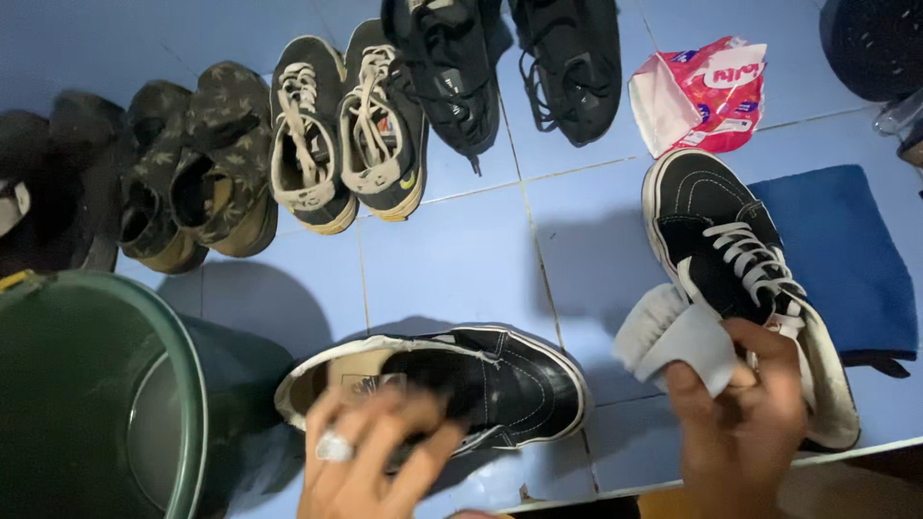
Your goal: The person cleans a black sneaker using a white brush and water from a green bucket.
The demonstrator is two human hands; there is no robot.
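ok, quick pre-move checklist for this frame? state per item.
1. Left hand on the black shoe: ok, fingers lie on it.
2. Right hand has the grey cloth: ok, pinched.
3. Cloth touching the laced high-top: cannot tell.
4. Shoe in hand without laces: ok, none visible.
5. Green bucket within reach at the left: ok.
6. Water in bucket: cannot tell.

The left hand (370,457) was motion-blurred and cut off at the bottom edge, hiding part of the black low-top shoe (481,380). Left of that shoe, the green bucket (183,384) ran past the frame's corner. Right of it, the right hand (740,423) covered the high-top sneaker's (731,250) tongue.
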